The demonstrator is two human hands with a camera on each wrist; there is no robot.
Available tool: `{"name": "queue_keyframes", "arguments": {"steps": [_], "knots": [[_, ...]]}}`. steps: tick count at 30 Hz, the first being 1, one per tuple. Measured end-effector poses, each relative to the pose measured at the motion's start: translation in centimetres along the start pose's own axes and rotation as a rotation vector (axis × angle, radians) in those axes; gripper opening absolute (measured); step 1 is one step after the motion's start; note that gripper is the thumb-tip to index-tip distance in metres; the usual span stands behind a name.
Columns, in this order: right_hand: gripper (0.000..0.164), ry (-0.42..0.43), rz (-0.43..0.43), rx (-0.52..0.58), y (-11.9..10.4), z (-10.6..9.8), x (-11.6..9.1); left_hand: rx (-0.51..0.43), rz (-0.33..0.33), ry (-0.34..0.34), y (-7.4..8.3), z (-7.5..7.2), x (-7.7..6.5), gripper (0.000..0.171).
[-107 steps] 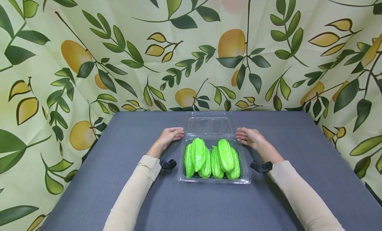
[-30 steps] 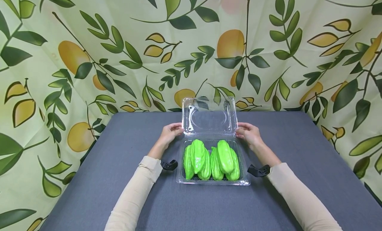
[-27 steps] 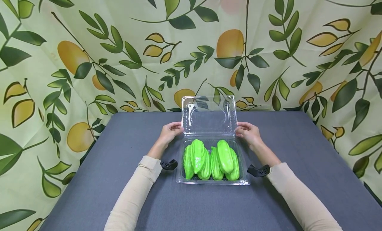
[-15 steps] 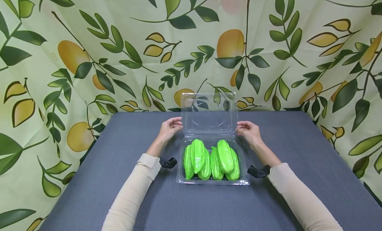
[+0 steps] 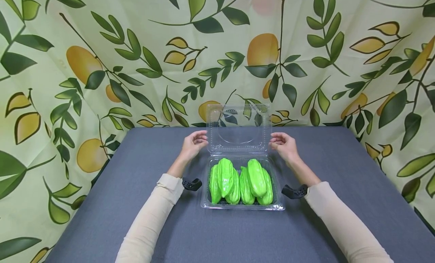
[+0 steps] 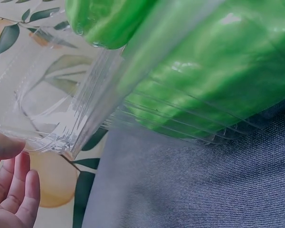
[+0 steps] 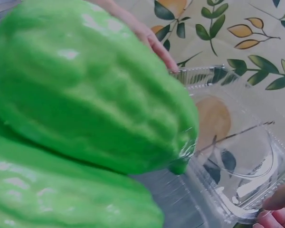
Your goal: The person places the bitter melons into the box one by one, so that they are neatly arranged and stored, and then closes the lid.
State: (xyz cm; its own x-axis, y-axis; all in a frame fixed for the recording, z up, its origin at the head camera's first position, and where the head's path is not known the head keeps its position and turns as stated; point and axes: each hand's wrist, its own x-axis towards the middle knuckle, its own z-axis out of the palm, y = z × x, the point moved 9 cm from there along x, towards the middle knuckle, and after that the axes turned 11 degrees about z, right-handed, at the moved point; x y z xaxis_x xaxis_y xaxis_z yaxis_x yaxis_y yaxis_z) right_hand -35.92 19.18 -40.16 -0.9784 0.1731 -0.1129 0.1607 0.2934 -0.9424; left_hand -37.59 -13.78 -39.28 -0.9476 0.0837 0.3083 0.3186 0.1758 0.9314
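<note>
A clear plastic clamshell box [image 5: 242, 208] sits on the table, filled with several bright green, bumpy, ridged vegetables [image 5: 256, 178] resembling bitter melons. Its hinged clear lid [image 5: 239, 136] stands raised at the back. At the lid's left edge, my left hand [image 5: 194, 145] pinches the rim; in the left wrist view the thumb [image 6: 7, 146] lies on the rim with the other fingers curled below. My right hand [image 5: 285, 145] pinches the opposite edge, thumb and fingertips at the rim in the right wrist view. The vegetables fill much of both wrist views.
A grey cloth-covered table [image 5: 142, 157] spreads around the box. Behind it hangs a fabric backdrop [image 5: 136, 85] printed with leaves and orange fruit. Black wrist mounts [image 5: 192, 184] sit near the box's sides.
The lid lay tipped back low over the table earlier and has swung up to a steeper stance. Both hands have risen slightly along its side edges. The box and vegetables have stayed put.
</note>
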Motion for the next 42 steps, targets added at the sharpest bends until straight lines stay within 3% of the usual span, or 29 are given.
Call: {"name": "queue_keyframes", "arguments": {"steps": [11, 19, 30, 42], "knots": [[0.037, 0.036, -0.027, 0.054, -1.7, -0.6, 0.5, -0.004, 0.048, 0.021, 0.6, 0.0, 0.3, 0.041], [0.036, 0.037, -0.052, 0.157, -2.2, -0.7, 0.4, -0.015, 0.087, 0.056, 1.4, -0.3, 0.5, 0.041], [0.029, 0.122, -0.084, 0.089, -2.4, -1.3, 0.0, 0.012, 0.144, 0.08, 2.4, -0.5, 0.3, 0.031], [0.023, 0.135, -0.15, 0.174, -2.6, -1.7, -0.4, 0.04, 0.215, 0.102, 3.3, -0.4, 0.1, 0.024]]}}
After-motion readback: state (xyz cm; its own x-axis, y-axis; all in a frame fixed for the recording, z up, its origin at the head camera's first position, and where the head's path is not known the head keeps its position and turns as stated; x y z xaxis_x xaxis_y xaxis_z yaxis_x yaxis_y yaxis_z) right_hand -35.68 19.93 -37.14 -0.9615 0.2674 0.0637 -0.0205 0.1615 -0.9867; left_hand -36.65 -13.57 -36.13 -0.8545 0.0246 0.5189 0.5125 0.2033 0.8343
